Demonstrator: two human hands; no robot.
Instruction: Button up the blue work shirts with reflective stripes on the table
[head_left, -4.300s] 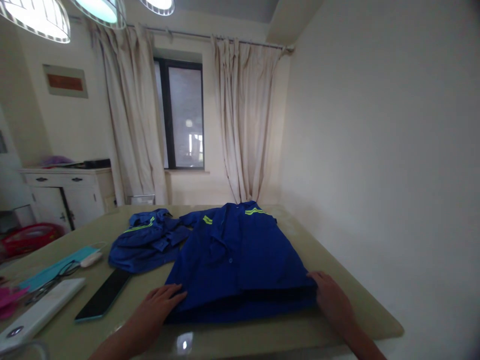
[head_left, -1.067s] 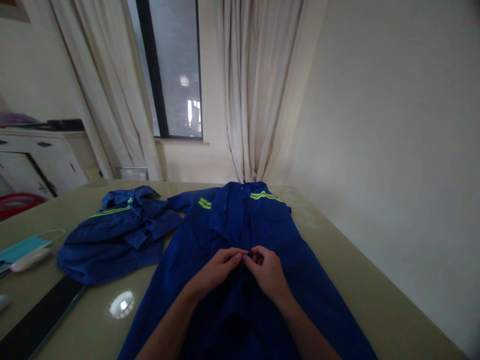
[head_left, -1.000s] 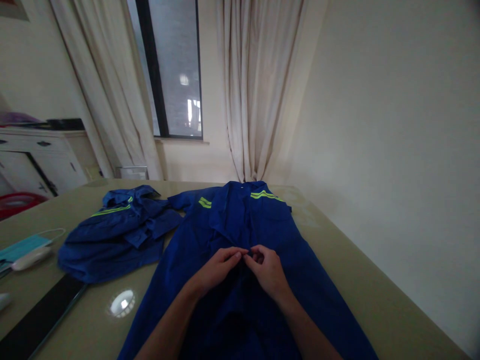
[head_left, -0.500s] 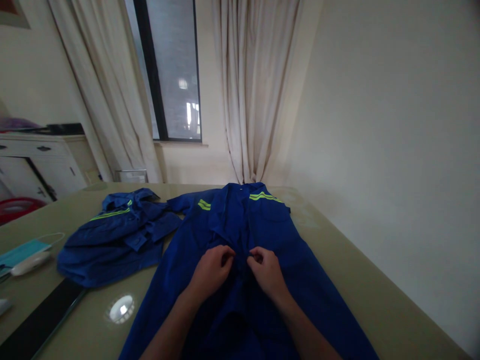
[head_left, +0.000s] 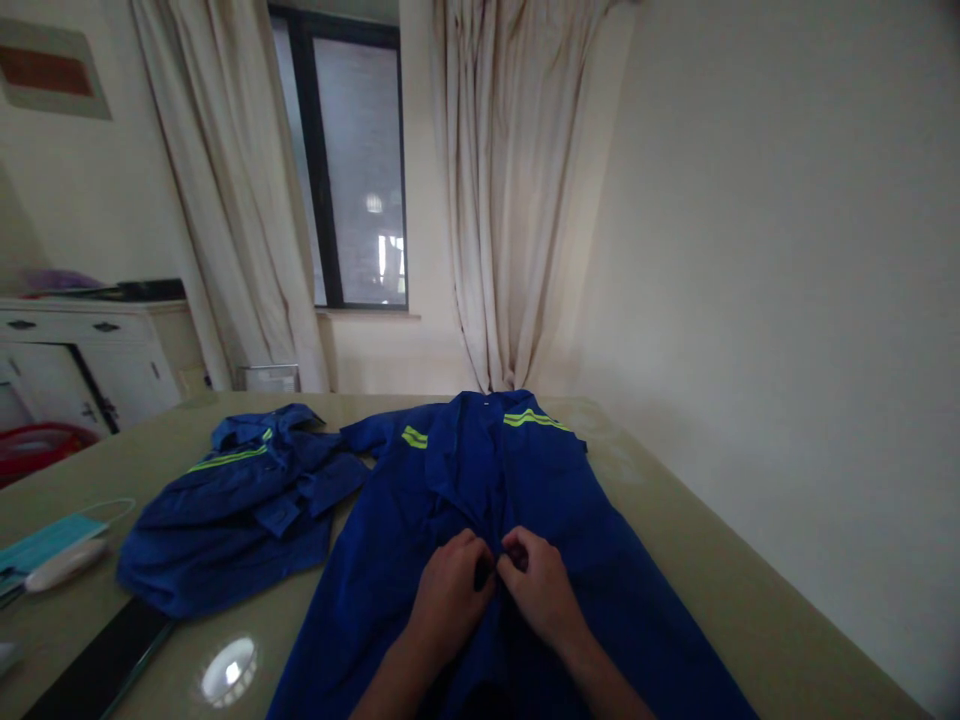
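A blue jacket point(head_left: 566, 510) lies front side up in the middle of the table point(head_left: 675, 535), collar at the far end, spreading wider toward the near edge. Yellow-green stripes cross its chest on both sides, and the front hangs open below the collar.

Both hands meet over the middle of that front, almost touching. The left hand point(head_left: 454, 590) is curled nearly closed, finger and thumb pinching the jacket's front edge. The right hand point(head_left: 540, 580) does the same just to the right, its fingers bent in toward the thumb — whether a button sits between the fingertips is too small to tell.

To the left lies a second blue garment point(head_left: 232, 530), bunched up, with the same kind of stripes. A sleeve of the jacket reaches left toward it. A black phone point(head_left: 105, 655) lies at the near left with its far end at the garment's hem. Farther left are a light blue mask point(head_left: 56, 540) and a white oval object point(head_left: 67, 565) beside it.

Beyond the table's far edge, pale curtains point(head_left: 510, 200) hang on either side of a dark-framed window point(head_left: 360, 180). A white cabinet point(head_left: 124, 365) stands far left — a red basin point(head_left: 45, 463) in front of it.
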